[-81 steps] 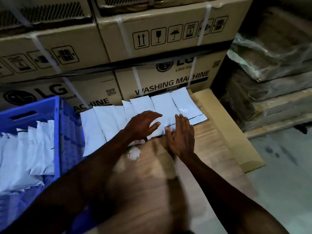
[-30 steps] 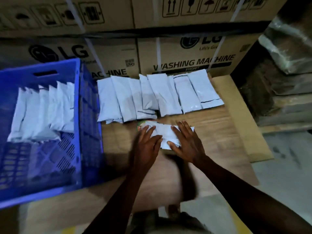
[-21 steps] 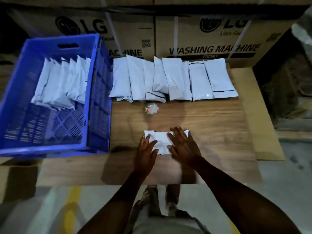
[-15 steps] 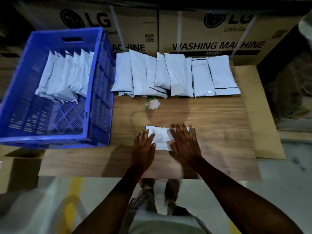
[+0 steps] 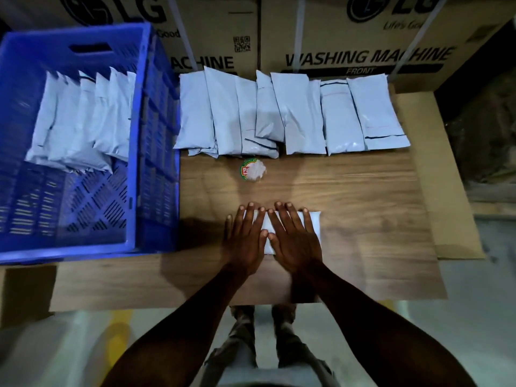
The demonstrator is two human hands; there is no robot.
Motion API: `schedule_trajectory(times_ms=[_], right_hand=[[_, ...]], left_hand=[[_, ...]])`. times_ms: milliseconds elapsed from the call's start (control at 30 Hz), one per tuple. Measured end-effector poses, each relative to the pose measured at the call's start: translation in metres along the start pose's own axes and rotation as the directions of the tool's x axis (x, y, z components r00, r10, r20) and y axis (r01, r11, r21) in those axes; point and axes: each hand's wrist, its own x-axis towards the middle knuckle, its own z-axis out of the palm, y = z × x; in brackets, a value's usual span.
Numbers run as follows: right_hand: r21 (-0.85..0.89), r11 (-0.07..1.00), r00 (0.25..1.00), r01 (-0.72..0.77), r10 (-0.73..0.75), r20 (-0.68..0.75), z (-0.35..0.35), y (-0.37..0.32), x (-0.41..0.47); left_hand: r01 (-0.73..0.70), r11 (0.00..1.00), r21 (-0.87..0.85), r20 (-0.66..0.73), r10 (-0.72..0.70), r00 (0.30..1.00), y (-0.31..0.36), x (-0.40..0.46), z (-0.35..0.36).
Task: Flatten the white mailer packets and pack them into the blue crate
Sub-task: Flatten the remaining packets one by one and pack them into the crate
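One white mailer packet (image 5: 315,227) lies crosswise on the wooden table (image 5: 363,219) near its front edge. My left hand (image 5: 245,241) and my right hand (image 5: 296,241) press flat on top of it, fingers spread, covering most of it. A row of several white mailer packets (image 5: 290,113) lies along the table's far edge. The blue crate (image 5: 156,135) stands at the left, with several packets (image 5: 83,118) leaning in a row at its far end.
A small crumpled wrapper with a red and green label (image 5: 252,170) lies between the packet row and my hands. Large cardboard washing machine boxes (image 5: 363,51) stand behind the table. A cardboard sheet (image 5: 446,191) sticks out at the table's right. Floor lies below.
I pulled one packet from the far row toward the front edge. Both hands have slid over it and now lie flat, side by side, covering most of it.
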Motion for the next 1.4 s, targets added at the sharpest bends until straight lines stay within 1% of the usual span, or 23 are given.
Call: schedule_trajectory(times_ms=[133,367,533,667,767,833,900,933,1000,1033,1100,1167,1200,1400], right_hand=[[-0.040,0.999,1.000,0.001,-0.001,0.007,0.003,0.000,-0.001],[-0.050,0.999,0.999,-0.002,0.005,0.051,0.005,0.001,0.000],[-0.050,0.999,1.000,0.001,0.001,0.025,0.002,0.000,0.001],[-0.034,0.999,1.000,0.010,-0.010,0.021,-0.002,0.000,0.003],[-0.023,1.000,0.997,0.016,-0.014,0.076,-0.002,0.003,0.005],[0.021,1.000,0.993,0.022,-0.024,0.112,-0.005,0.004,0.005],[0.075,0.997,0.995,0.025,-0.032,0.097,-0.011,0.008,0.003],[0.098,0.995,0.997,0.011,-0.018,0.070,-0.015,0.011,0.003],[0.128,0.989,0.998,-0.069,0.070,-0.002,-0.023,0.018,-0.005],[0.140,0.982,0.991,-0.128,0.132,-0.022,-0.024,0.021,-0.011],[0.147,0.966,0.977,-0.212,0.214,0.001,-0.022,0.025,-0.020],[0.124,0.967,0.975,-0.222,0.217,0.052,-0.016,0.029,-0.024],[0.108,0.972,0.977,-0.210,0.203,0.071,-0.012,0.031,-0.024],[0.090,0.975,0.975,-0.201,0.191,0.110,-0.006,0.038,-0.022]], left_hand=[[0.001,1.000,0.025,0.001,-0.001,1.000,-0.001,-0.001,0.003],[0.025,1.000,0.019,0.033,-0.025,0.999,0.000,0.001,0.007],[0.028,0.999,0.024,0.024,-0.028,0.999,0.003,0.001,0.008],[0.025,1.000,0.004,0.028,-0.025,0.999,0.003,0.002,0.006],[0.021,1.000,0.000,0.048,-0.021,0.999,0.002,0.004,0.000],[0.011,1.000,-0.005,0.061,-0.011,0.998,0.000,0.003,-0.003],[0.023,0.999,0.024,0.039,-0.024,0.999,0.001,0.001,-0.005],[0.048,0.998,0.035,0.017,-0.048,0.999,0.001,0.002,-0.007],[0.091,0.995,0.028,-0.016,-0.090,0.996,0.009,0.003,-0.013],[0.080,0.996,0.027,-0.023,-0.079,0.997,0.016,0.003,-0.015],[-0.001,0.999,0.032,-0.016,0.002,1.000,0.032,0.006,-0.015],[-0.074,0.997,0.025,-0.002,0.074,0.997,0.043,0.011,-0.007],[-0.086,0.996,0.020,-0.001,0.086,0.996,0.045,0.012,-0.002],[-0.055,0.997,0.048,0.008,0.055,0.998,0.049,0.011,0.004]])
